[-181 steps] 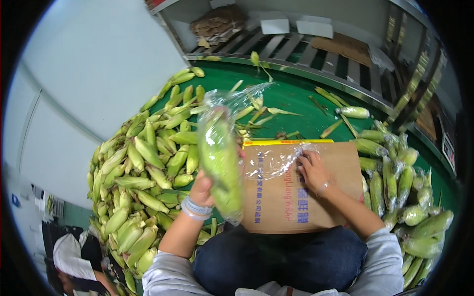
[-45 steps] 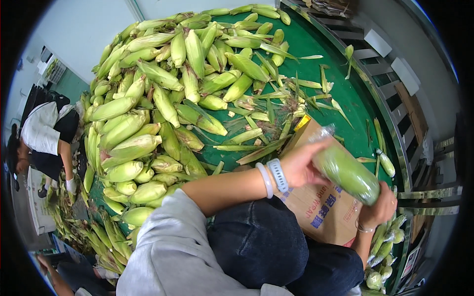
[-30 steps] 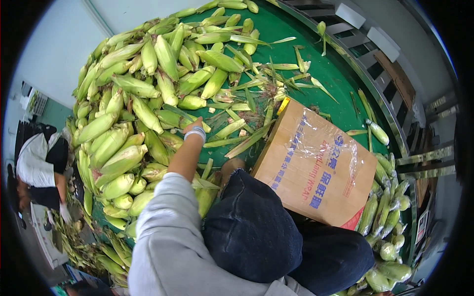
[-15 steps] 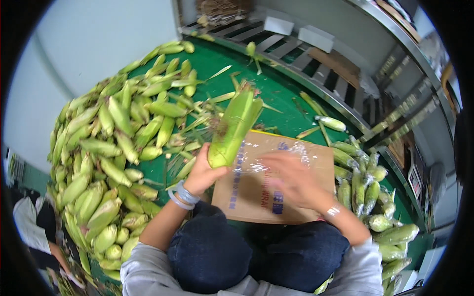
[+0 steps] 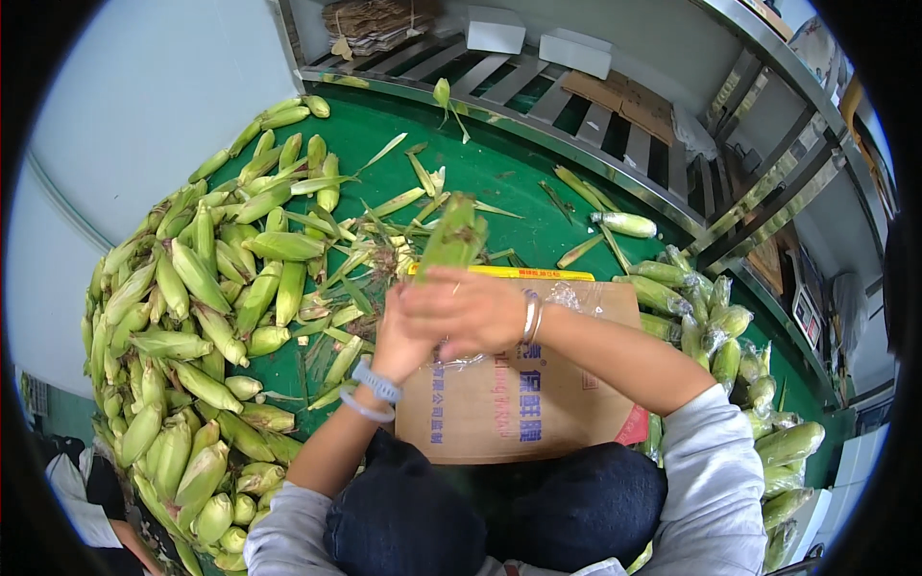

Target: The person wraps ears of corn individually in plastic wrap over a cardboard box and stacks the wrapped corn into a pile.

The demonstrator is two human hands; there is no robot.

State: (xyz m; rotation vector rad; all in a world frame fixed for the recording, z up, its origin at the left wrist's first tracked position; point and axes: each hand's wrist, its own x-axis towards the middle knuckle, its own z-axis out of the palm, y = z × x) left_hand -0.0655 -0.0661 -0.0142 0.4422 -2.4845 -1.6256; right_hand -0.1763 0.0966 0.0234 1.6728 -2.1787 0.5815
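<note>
An ear of corn (image 5: 455,235) in green husk, slightly blurred, stands tilted away from me above a brown cardboard box (image 5: 480,422). My left hand (image 5: 396,336) is closed around its lower end, which the two hands largely hide. Crossing over from the right, my right hand (image 5: 471,312) lies over the left one with its fingers curled about the same end of the ear. A bit of clear plastic film (image 5: 463,362) shows just below the hands, on the box.
Left of me rises a large heap of unwrapped corn ears (image 5: 202,384). Film-wrapped ears (image 5: 730,326) are piled at the right. Husk scraps (image 5: 384,259) litter the green floor (image 5: 509,182). A slatted metal rack (image 5: 538,101) stands at the back. Another person's arm (image 5: 130,538) appears lower left.
My right hand has moved left from above the box onto the ear and my left hand. The view has shifted, and the box's yellow edge shows more.
</note>
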